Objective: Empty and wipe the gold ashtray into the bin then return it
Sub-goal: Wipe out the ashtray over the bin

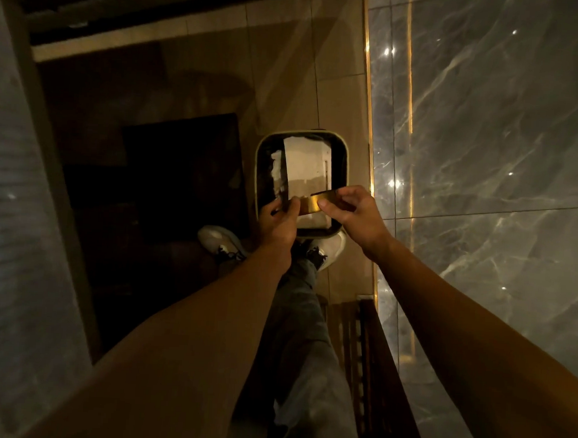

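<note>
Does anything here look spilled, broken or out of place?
Nothing stands out. Both hands, left and right, hold the gold ashtray tipped on its side over the open bin, which holds pale paper. No ash shows on the floor tiles, though the light is dim.

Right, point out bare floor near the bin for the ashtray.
Free: tan tiles beyond the bin, along the gold wall strip. Crowded: near rim, where both hands, left and right, hold the gold ashtray above shoes.
</note>
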A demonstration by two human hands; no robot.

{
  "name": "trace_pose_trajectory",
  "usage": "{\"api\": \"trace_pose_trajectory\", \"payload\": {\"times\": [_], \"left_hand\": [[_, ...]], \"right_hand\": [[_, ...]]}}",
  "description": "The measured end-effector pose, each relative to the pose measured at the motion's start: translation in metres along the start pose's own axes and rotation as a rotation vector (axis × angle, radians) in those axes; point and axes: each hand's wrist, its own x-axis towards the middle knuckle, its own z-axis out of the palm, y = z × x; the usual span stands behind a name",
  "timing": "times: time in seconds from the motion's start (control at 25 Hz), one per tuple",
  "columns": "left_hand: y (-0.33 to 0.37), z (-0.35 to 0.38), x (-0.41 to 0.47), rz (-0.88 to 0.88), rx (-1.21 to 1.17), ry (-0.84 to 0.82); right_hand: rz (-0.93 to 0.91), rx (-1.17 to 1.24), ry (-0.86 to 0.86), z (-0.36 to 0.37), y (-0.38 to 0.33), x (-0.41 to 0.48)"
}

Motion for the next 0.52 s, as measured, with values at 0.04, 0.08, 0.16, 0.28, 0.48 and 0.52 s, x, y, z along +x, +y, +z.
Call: {"api": "trace_pose_trajectory", "payload": {"times": [0.04, 0.08, 0.16, 0.28, 0.48, 0.52], "left_hand": [[0.0, 0.003, 0.006, 0.004, 0.003, 0.025], [0.002, 0.005, 0.011, 0.018, 0.009, 0.035], [0.005, 0.008, 0.019, 0.059, 0.039, 0.02], [0.004, 0.007, 0.03, 0.111, 0.133, -0.013], [0.007, 0.008, 0.046, 0.153, 0.207, -0.021], [0.007, 0.009, 0.048, 0.158, 0.215, -0.019]], "right_hand": [[-0.002, 0.0, 0.001, 0.003, 0.004, 0.004], [-0.004, -0.004, 0.007, 0.005, 0.006, 0.008], [-0.007, 0.01, 0.024, 0.008, 0.008, 0.014], [-0.018, 0.038, 0.038, 0.01, 0.01, 0.022], [0.008, 0.034, 0.068, 0.019, 0.015, 0.034], [0.016, 0.036, 0.072, 0.021, 0.016, 0.037]]}}
